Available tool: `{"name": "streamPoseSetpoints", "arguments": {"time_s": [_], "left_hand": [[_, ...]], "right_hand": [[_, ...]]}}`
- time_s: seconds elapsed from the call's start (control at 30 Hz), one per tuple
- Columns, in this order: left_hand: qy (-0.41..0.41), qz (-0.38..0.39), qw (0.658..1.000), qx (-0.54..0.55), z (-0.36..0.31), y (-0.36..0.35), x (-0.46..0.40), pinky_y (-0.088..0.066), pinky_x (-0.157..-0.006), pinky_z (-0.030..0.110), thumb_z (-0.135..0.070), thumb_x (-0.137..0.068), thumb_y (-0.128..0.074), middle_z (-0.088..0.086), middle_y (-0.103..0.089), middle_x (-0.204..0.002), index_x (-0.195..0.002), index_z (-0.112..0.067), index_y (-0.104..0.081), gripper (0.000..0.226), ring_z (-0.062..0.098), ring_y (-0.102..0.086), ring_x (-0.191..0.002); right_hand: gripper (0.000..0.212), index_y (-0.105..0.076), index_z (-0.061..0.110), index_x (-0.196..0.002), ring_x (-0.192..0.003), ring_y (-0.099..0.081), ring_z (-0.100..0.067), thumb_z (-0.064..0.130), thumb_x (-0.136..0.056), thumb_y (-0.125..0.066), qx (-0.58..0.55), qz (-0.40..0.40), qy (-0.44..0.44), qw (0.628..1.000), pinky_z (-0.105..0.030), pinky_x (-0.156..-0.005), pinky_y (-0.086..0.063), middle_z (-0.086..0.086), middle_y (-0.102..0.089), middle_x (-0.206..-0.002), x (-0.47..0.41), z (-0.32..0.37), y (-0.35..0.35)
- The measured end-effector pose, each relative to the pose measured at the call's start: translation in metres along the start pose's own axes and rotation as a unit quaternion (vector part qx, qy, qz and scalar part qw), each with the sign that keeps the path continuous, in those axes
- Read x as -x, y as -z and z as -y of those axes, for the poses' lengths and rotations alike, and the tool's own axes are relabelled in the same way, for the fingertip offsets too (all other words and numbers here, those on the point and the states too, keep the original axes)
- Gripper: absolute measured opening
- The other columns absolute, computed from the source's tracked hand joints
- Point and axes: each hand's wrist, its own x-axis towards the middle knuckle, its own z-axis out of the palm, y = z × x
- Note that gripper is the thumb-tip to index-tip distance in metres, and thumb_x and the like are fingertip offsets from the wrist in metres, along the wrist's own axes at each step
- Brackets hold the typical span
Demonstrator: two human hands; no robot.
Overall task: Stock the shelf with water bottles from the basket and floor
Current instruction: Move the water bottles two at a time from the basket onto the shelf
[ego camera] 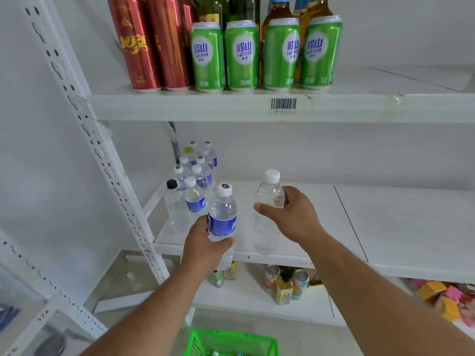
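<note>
We hold two bottles — left hand grips a blue-labelled bottle, right hand an unlabelled bottle; at 12 o'clock, four green LAOSHAN cans.

A single head-worn camera looks forward and down, close to the white shelf.

On the top level stand two tall red cans at the left, then a row of four green cans, with dark green glass bottles and amber bottles behind them. A barcode sticker sits on that level's front edge. On the bottom level stand small colourful juice bottles and cans, with orange and pink packets at the far right.
</note>
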Motion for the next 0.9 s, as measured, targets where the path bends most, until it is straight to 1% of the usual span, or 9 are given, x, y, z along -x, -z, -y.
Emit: {"name": "streamPoseSetpoints", "arguments": {"time_s": [0.07,0.13,0.23,0.33,0.53,0.67,0.77,0.8,0.9], "left_hand": [[-0.003,0.009,1.0,0.003,0.002,0.001,-0.012,-0.042,-0.073,0.017,-0.033,-0.067,-0.083,-0.025,-0.063,-0.101,-0.094,-0.049,-0.052,0.045,-0.013,-0.057,-0.089],[-0.006,0.017,1.0,0.004,0.006,0.002,-0.024,-0.041,-0.071,0.013,-0.034,-0.066,-0.083,-0.028,-0.062,-0.099,-0.095,-0.047,-0.053,0.043,-0.018,-0.055,-0.088],[-0.014,0.029,0.999,0.008,0.012,0.0,-0.045,-0.041,-0.072,0.016,-0.035,-0.067,-0.082,-0.027,-0.062,-0.1,-0.098,-0.045,-0.053,0.044,-0.012,-0.056,-0.089],[-0.024,0.035,0.999,0.013,0.018,-0.004,-0.064,-0.04,-0.068,0.014,-0.036,-0.066,-0.082,-0.028,-0.06,-0.095,-0.09,-0.048,-0.051,0.041,-0.01,-0.056,-0.086],[-0.032,0.036,0.998,0.028,0.02,-0.022,-0.102,-0.042,-0.066,0.017,-0.04,-0.065,-0.08,-0.028,-0.061,-0.093,-0.091,-0.048,-0.05,0.041,-0.009,-0.057,-0.085],[-0.023,0.021,0.999,0.04,0.021,-0.045,-0.132,-0.046,-0.072,0.023,-0.035,-0.067,-0.082,-0.022,-0.063,-0.097,-0.104,-0.04,-0.053,0.046,0.0,-0.061,-0.089],[-0.02,0.002,0.999,0.045,0.019,-0.063,-0.156,-0.043,-0.065,0.017,-0.029,-0.069,-0.081,-0.021,-0.064,-0.093,-0.103,-0.036,-0.054,0.044,-0.003,-0.06,-0.084],[-0.019,-0.005,0.999,0.046,0.018,-0.068,-0.166,-0.043,-0.065,0.017,-0.027,-0.069,-0.08,-0.019,-0.065,-0.092,-0.103,-0.034,-0.055,0.043,-0.002,-0.061,-0.083],[-0.009,-0.026,0.999,0.044,0.017,-0.086,-0.198,-0.048,-0.071,0.024,-0.023,-0.069,-0.079,-0.01,-0.067,-0.095,-0.106,-0.025,-0.06,0.042,0.011,-0.064,-0.085]], "right_hand": [[0.059,-0.06,0.028,-0.113,-0.09,-0.065,-0.009,0.06,-0.067,-0.078,0.007,0.0,-0.009,1.0,-0.029,-0.075,-0.051,0.013,-0.068,-0.101,-0.009,0.001,-0.004],[0.055,-0.062,0.029,-0.111,-0.091,-0.065,-0.01,0.059,-0.068,-0.077,0.014,-0.004,-0.014,1.0,-0.031,-0.077,-0.052,0.012,-0.068,-0.1,-0.017,0.004,-0.01],[0.049,-0.064,0.03,-0.108,-0.09,-0.066,-0.01,0.056,-0.07,-0.078,0.021,-0.013,-0.016,1.0,-0.034,-0.081,-0.055,0.012,-0.07,-0.099,-0.028,0.009,-0.019],[0.045,-0.065,0.029,-0.107,-0.09,-0.067,-0.011,0.052,-0.071,-0.079,0.021,-0.015,-0.021,0.999,-0.038,-0.084,-0.056,0.011,-0.071,-0.098,-0.036,0.01,-0.028],[0.04,-0.068,0.028,-0.105,-0.091,-0.069,-0.014,0.044,-0.071,-0.082,0.013,-0.006,-0.04,0.999,-0.042,-0.089,-0.055,0.009,-0.073,-0.097,-0.07,0.003,-0.035],[0.04,-0.068,0.027,-0.108,-0.094,-0.069,-0.015,0.041,-0.072,-0.082,0.011,0.002,-0.047,0.999,-0.042,-0.09,-0.055,0.008,-0.073,-0.099,-0.109,-0.014,-0.041],[0.044,-0.067,0.027,-0.113,-0.097,-0.068,-0.016,0.041,-0.074,-0.081,0.014,0.02,-0.057,0.998,-0.04,-0.09,-0.055,0.007,-0.072,-0.103,-0.141,-0.028,-0.048],[0.044,-0.067,0.027,-0.114,-0.097,-0.068,-0.016,0.041,-0.074,-0.081,0.015,0.027,-0.06,0.998,-0.039,-0.089,-0.055,0.007,-0.072,-0.103,-0.152,-0.032,-0.05],[0.045,-0.067,0.026,-0.114,-0.097,-0.068,-0.017,0.039,-0.074,-0.082,0.008,0.051,-0.061,0.997,-0.04,-0.09,-0.055,0.006,-0.073,-0.103,-0.186,-0.043,-0.058]]}}
